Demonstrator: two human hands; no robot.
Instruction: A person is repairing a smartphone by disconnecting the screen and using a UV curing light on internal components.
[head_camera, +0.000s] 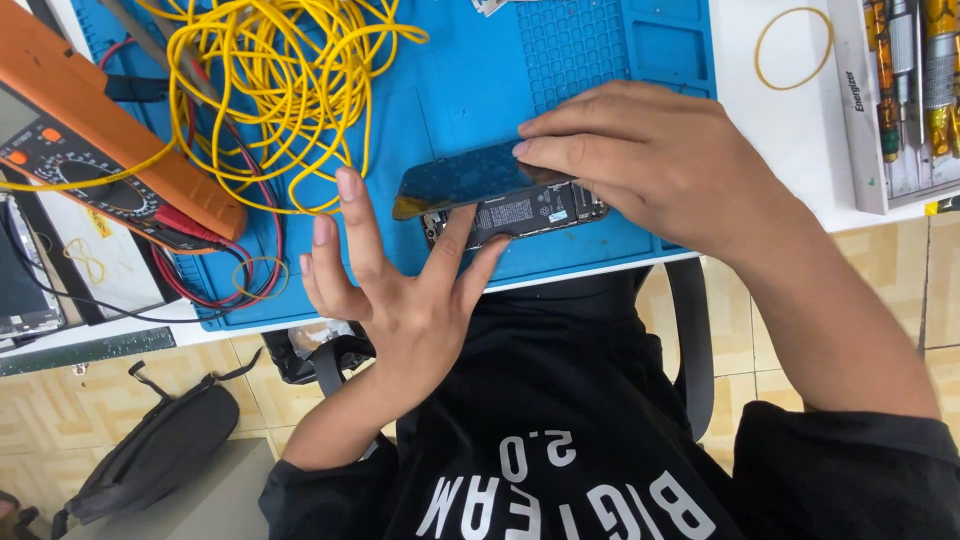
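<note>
On the blue work mat (470, 90), near its front edge, lies an opened smartphone (515, 213). Its dark glass screen panel (465, 180) is lifted at an angle from the body, the left end raised and catching an amber glint along the edge. Beneath it the phone's body shows its insides: a black battery with a white label and small dark and blue parts toward the right end.

From the head camera, the right hand (660, 160) rests over the phone's right end, fingers flat and together, their tips pressing on the top of the raised screen panel; it pins the panel rather than wrapping round it. The left hand (400, 290) is spread wide, fingers fanned apart, with the thumb and one fingertip touching the phone body's lower edge from the front; it grips nothing.

Behind the phone a loose tangle of yellow cable (280, 80) sits on the mat. An orange multimeter (100, 150) with red and black leads lies at the left. A rubber band (793, 47) lies on the white table beyond the mat, beside a tray of screwdrivers (910, 90).
</note>
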